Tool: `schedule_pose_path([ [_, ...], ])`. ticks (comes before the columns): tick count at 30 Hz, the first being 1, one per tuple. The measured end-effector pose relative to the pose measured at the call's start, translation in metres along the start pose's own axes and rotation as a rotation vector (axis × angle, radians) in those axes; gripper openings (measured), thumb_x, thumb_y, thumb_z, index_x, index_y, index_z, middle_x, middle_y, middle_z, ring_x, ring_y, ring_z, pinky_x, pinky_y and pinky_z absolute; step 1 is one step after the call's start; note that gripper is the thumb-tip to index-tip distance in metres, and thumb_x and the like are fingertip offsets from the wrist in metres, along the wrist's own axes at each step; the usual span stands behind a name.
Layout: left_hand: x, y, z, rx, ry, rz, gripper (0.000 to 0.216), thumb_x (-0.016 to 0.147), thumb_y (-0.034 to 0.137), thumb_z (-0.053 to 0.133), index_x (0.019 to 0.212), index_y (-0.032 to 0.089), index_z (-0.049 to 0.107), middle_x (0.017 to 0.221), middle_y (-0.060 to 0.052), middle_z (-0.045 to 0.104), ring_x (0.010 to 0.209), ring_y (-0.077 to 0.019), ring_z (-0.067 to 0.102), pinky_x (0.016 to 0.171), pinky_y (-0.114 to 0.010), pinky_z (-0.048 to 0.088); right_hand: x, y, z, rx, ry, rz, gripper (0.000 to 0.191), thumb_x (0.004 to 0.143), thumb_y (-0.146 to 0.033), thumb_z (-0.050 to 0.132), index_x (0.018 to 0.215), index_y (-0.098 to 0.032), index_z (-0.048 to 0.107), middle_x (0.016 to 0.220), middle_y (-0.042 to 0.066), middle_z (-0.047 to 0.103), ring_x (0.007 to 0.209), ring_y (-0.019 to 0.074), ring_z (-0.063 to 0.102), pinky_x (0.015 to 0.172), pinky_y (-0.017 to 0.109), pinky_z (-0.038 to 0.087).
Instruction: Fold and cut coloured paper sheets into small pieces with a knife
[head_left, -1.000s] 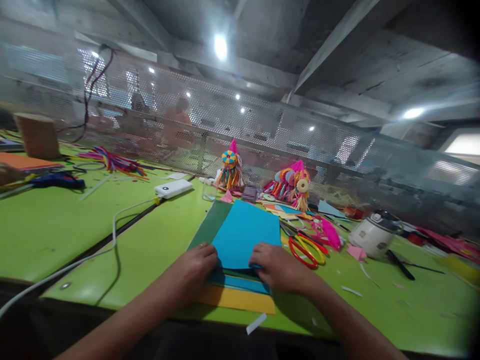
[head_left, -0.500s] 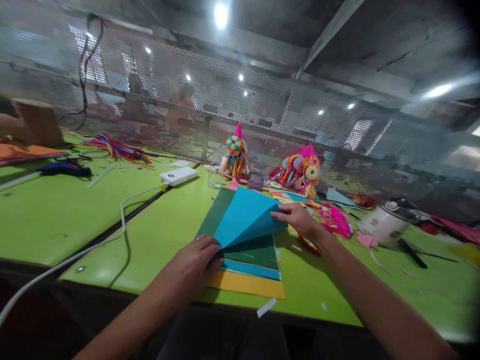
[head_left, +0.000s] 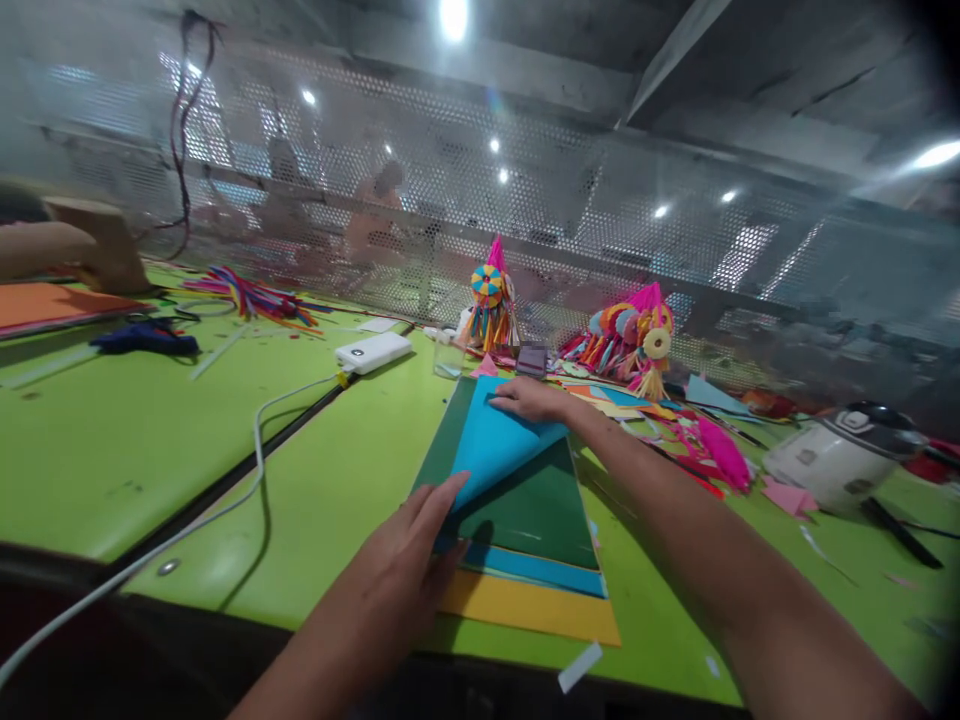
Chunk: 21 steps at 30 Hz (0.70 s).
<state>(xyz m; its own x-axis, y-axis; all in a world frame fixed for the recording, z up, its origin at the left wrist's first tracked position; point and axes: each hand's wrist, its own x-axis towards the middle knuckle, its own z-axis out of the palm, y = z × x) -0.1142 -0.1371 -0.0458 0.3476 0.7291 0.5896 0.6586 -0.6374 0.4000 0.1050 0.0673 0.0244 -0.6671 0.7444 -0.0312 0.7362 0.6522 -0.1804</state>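
Note:
A bright blue sheet of paper [head_left: 484,440] lies partly folded over, its near side curving up off a dark green sheet [head_left: 536,505]. At its near left corner, my left hand [head_left: 420,535] grips the blue paper, with the thumb mostly hidden below. My right hand [head_left: 529,400] rests on the far part of the blue sheet, fingers stretched out across the fold. Beneath the green sheet, edges of another blue sheet [head_left: 536,572] and a yellow sheet [head_left: 532,610] stick out toward me.
A white power bank [head_left: 373,352] with a cable lies left, beyond it a blue glue gun [head_left: 142,338]. Colourful tasselled ornaments [head_left: 491,295] stand at the back. Pink scraps [head_left: 724,455] and a white rice cooker [head_left: 825,455] are right. Another person's arm [head_left: 45,248] reaches in far left.
My right hand has moved left and away from me, carrying the blue sheet's right side over into a fold. My left hand stays at the near corner. The view has shifted slightly.

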Motion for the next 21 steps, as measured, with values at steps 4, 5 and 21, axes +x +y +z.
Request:
schedule_pose_path([
  [4,-0.006,0.001,0.006,0.087,0.042,0.003,0.035,0.096,0.024,0.049,0.131,0.022,0.051,0.121,-0.012,0.066,0.101,-0.023,0.069,0.085,-0.035,0.061,0.015,-0.003,0.017,-0.076,-0.012,0.056,0.029,0.099,-0.029,0.051,0.078,-0.013,0.063,0.08,0.005,0.064,0.072,0.0141,0.05,0.064,0.025,0.029],
  [5,-0.008,0.0,0.007,0.111,0.062,0.011,0.031,0.097,0.026,0.05,0.127,0.021,0.054,0.121,-0.012,0.065,0.103,-0.0237,0.069,0.087,-0.036,0.06,0.016,-0.003,0.021,-0.093,-0.005,0.07,0.029,0.1,-0.03,0.05,0.082,-0.013,0.064,0.084,0.007,0.066,0.074,0.0149,0.052,0.064,0.025,0.03],
  [21,-0.006,-0.01,0.006,0.322,0.132,0.226,0.043,0.093,0.031,0.054,0.13,0.011,0.054,0.102,-0.014,0.072,0.092,-0.0279,0.068,0.077,-0.04,0.06,0.014,-0.011,0.045,-0.279,0.098,0.216,0.026,0.103,-0.041,0.042,0.108,-0.019,0.055,0.108,0.009,0.068,0.09,0.0203,0.062,0.063,0.028,0.03],
])
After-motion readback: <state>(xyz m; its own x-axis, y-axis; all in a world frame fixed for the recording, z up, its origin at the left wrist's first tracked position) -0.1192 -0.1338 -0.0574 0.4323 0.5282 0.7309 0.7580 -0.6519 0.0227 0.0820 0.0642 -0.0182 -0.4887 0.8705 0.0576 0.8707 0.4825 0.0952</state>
